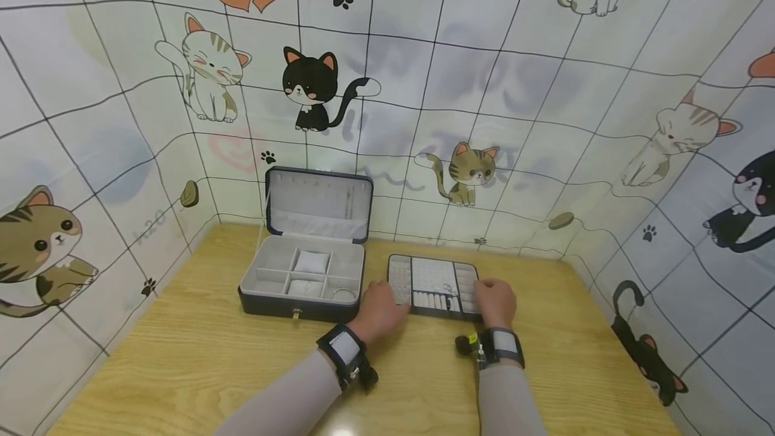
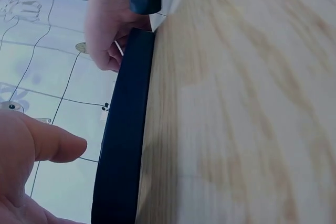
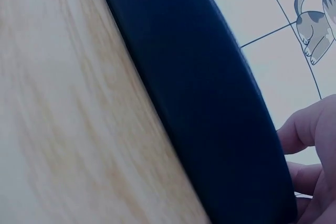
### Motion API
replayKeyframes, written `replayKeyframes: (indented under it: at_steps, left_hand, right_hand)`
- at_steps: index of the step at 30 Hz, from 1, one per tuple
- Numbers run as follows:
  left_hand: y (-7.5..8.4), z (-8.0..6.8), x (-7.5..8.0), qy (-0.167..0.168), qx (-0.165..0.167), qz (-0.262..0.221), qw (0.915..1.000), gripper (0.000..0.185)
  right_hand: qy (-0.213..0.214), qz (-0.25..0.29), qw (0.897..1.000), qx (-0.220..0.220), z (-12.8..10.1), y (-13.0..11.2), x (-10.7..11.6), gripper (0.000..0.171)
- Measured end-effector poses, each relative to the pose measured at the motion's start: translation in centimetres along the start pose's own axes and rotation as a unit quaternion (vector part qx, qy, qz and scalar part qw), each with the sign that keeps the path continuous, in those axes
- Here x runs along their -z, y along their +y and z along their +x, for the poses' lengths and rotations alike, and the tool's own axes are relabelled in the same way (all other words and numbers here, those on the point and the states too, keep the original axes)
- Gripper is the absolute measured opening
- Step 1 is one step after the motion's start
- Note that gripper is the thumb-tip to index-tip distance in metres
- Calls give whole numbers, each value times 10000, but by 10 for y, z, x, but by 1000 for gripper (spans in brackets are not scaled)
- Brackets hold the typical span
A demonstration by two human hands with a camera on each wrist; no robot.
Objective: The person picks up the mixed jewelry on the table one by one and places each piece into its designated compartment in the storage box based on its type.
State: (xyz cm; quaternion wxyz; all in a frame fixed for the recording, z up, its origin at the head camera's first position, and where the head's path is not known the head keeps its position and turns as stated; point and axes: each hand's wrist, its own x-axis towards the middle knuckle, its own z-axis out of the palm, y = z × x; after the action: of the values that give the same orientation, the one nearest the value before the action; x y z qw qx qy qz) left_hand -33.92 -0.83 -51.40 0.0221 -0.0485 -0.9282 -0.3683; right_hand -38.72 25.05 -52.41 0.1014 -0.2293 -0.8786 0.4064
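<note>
A dark-sided jewelry tray [image 1: 434,271] with pale lining, ring rolls and several small pieces lies in front of me, right of the middle. At its left front corner is my left hand [image 1: 380,311]; in the left wrist view its thumb [image 2: 65,142] stretches straight above the tray's dark edge [image 2: 123,129], with a gap showing. My right hand [image 1: 496,301] holds the tray's right end, its curled fingers [image 3: 304,177] at the edge in the right wrist view. Left of the tray, a dark jewelry box [image 1: 303,308] stands with its lid raised.
White cushions [image 1: 312,262] and a ring-shaped bangle [image 1: 344,293] sit in the box's compartments. The box's lid [image 1: 319,204] leans back near the cat-print wall covering [image 1: 399,73]. Wood-grain tabletop [image 1: 181,355] runs between the walls.
</note>
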Motion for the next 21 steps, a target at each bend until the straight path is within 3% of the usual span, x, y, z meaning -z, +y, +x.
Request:
replayKeyframes:
  at_steps: [13, 21]
  left_hand:
    - [-1, 0, -6, -269, 434, -411, 9978, 62]
    - [6, -1, -1, -214, 349, -332, 9986, 39]
  right_hand:
    - [-58, 165, 9997, -162, -3, 2, 2, 48]
    - [-35, 304, 9993, -212, -3, 1, 5, 49]
